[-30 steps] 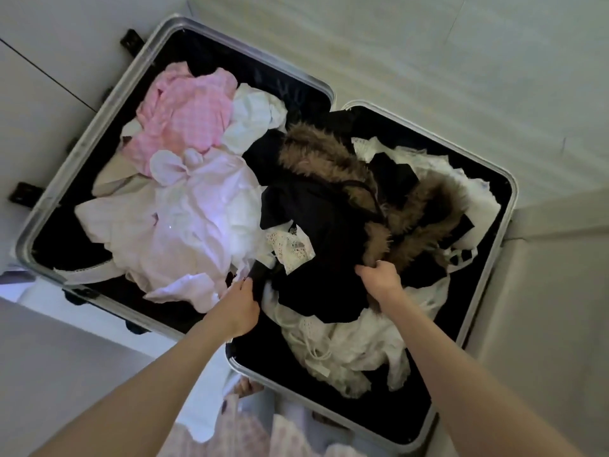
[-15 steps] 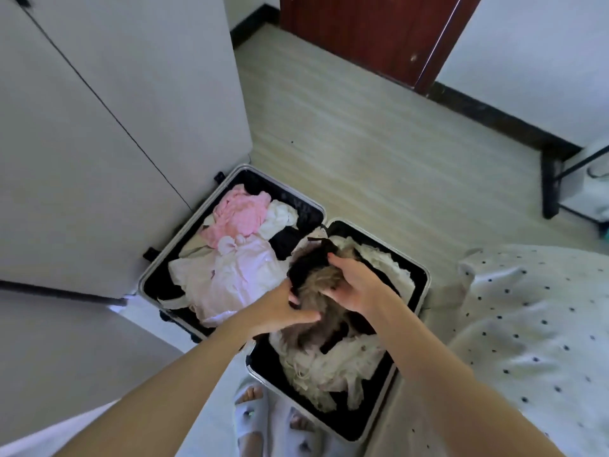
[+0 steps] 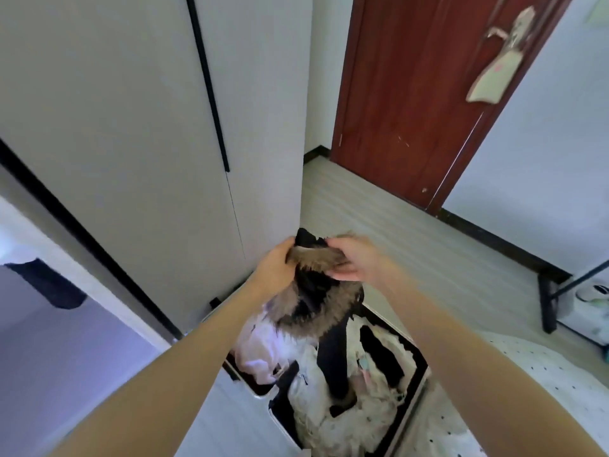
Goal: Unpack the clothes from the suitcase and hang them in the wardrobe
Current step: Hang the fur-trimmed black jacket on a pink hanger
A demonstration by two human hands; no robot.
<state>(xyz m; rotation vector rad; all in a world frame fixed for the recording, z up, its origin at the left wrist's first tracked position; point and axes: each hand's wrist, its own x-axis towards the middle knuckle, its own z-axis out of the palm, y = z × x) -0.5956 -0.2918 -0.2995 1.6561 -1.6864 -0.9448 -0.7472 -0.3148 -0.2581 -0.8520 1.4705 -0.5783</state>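
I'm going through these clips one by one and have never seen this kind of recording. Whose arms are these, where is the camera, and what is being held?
There is no machine here. A person wears a wide-angle camera on the head, looking forward and down, so the two bare arms are theirs. The left hand and the right hand both grip the fur trim of a black garment, held above an open suitcase on the floor. White and pale pink clothes lie in the suitcase. The grey panels at left are the wardrobe, with a dark red door behind and a dotted bedcover at right.
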